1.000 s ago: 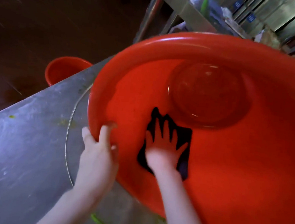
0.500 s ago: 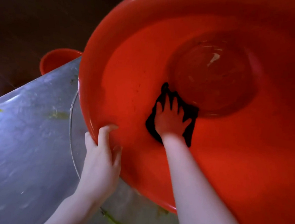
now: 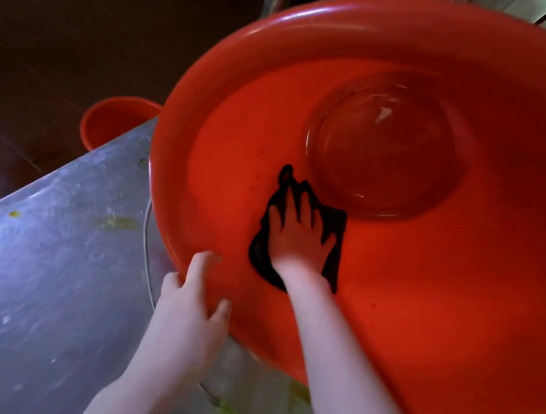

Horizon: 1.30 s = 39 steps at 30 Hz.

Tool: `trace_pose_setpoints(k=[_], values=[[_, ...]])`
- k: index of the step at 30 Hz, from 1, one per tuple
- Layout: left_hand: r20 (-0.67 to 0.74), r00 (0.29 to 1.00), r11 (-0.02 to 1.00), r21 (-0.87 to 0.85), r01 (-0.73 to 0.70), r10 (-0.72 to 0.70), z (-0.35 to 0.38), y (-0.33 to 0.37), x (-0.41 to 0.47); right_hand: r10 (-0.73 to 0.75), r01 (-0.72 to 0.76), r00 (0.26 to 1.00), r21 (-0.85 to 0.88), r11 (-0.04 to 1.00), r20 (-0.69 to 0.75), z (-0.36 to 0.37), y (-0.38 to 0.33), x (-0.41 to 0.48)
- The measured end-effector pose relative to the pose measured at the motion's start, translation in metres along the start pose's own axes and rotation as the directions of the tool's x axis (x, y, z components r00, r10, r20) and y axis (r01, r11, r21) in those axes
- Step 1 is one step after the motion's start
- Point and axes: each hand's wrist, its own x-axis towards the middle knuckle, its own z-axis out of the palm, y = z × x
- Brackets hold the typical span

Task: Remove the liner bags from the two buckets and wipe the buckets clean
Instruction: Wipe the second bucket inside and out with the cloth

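A large red bucket (image 3: 456, 289) lies tilted toward me on a steel table, and I look into it down to its round bottom. My left hand (image 3: 189, 318) grips its near left rim, fingers curled over the edge. My right hand (image 3: 298, 238) reaches inside with fingers spread flat, pressing a dark cloth (image 3: 334, 245) against the inner wall just below the bottom. A second, smaller-looking red bucket (image 3: 114, 123) stands on the floor beyond the table's far edge. No liner bag shows in either bucket.
The steel table (image 3: 45, 269) is scratched and carries yellowish smears and specks. A thin wire handle (image 3: 146, 255) curves along the big bucket's left side. Dark floor (image 3: 65, 40) lies past the table edge; metal shelving shows at the top right.
The view has pulled back from the bucket. My right hand with the cloth has slid down the inner wall, away from the bottom. My left hand keeps its grip on the rim.
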Motion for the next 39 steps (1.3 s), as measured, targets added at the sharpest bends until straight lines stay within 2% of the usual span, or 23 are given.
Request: trace_pose_setpoints(k=[2,3,5,7,10,12,15,17,19,21,24,26,27,29,32,34,36,37,39], values=[[-0.032,0.999,0.965,0.262,-0.019,0.028,-0.011,0.013,-0.007,-0.047,0.047,0.999,-0.018,0.999,-0.006,-0.003,0.010,0.011],[-0.103,0.991,0.934,0.356,-0.044,0.086,-0.022,0.019,-0.008,-0.074,0.073,0.997,-0.029,0.997,-0.010,-0.003,0.014,0.013],[-0.300,0.917,0.896,0.430,-0.115,0.262,-0.047,0.031,0.002,-0.114,0.113,0.993,-0.062,0.992,-0.008,-0.002,0.021,0.014],[-0.402,0.825,0.860,0.476,-0.182,0.398,-0.070,0.042,0.023,-0.137,0.137,0.991,-0.101,0.985,0.013,-0.004,0.024,0.014],[-0.358,0.716,0.769,0.504,-0.392,0.599,-0.080,0.051,0.051,-0.158,0.170,0.984,-0.159,0.973,0.087,-0.007,0.031,0.007],[-0.344,0.691,0.747,0.500,-0.438,0.636,-0.076,0.049,0.054,-0.194,0.213,0.974,-0.188,0.959,0.114,-0.009,0.036,-0.003],[-0.328,0.703,0.753,0.478,-0.452,0.631,-0.071,0.036,0.052,-0.346,0.351,0.936,-0.203,0.914,0.057,-0.005,0.033,-0.030],[-0.352,0.699,0.767,0.453,-0.455,0.622,-0.070,0.028,0.052,-0.496,0.492,0.868,-0.130,0.861,0.005,0.004,0.022,-0.052],[-0.355,0.695,0.768,0.438,-0.467,0.625,-0.069,0.026,0.053,-0.553,0.551,0.833,-0.060,0.833,-0.032,0.010,0.014,-0.061],[-0.347,0.707,0.776,0.424,-0.468,0.616,-0.073,0.024,0.054,-0.492,0.491,0.870,-0.037,0.871,-0.045,0.008,0.010,-0.044],[-0.288,0.739,0.769,0.443,-0.462,0.610,-0.077,0.023,0.050,-0.205,0.205,0.979,0.004,0.979,-0.005,-0.005,0.003,0.010],[-0.244,0.752,0.754,0.467,-0.463,0.613,-0.077,0.030,0.044,-0.026,0.024,0.998,0.037,0.999,0.062,-0.016,-0.006,0.040],[-0.243,0.758,0.758,0.468,-0.454,0.605,-0.078,0.036,0.043,0.002,-0.005,0.995,0.032,0.999,0.099,-0.022,-0.011,0.047],[-0.275,0.770,0.783,0.456,-0.423,0.575,-0.084,0.051,0.044,-0.059,0.058,0.986,0.010,0.998,0.155,-0.029,-0.021,0.043],[-0.300,0.770,0.794,0.455,-0.403,0.563,-0.098,0.073,0.044,-0.275,0.251,0.953,0.177,0.952,0.130,-0.038,-0.037,0.003],[-0.285,0.776,0.795,0.444,-0.414,0.563,-0.109,0.084,0.040,-0.426,0.390,0.904,0.352,0.851,0.028,-0.043,-0.050,-0.031],[-0.267,0.795,0.805,0.432,-0.406,0.544,-0.119,0.092,0.037,-0.523,0.488,0.851,0.446,0.750,-0.051,-0.051,-0.064,-0.048],[-0.256,0.810,0.814,0.425,-0.396,0.528,-0.123,0.095,0.037,-0.537,0.499,0.842,0.463,0.733,-0.056,-0.054,-0.067,-0.049],[-0.225,0.823,0.812,0.430,-0.396,0.521,-0.128,0.100,0.036,-0.505,0.443,0.863,0.472,0.762,0.004,-0.058,-0.067,-0.041]])
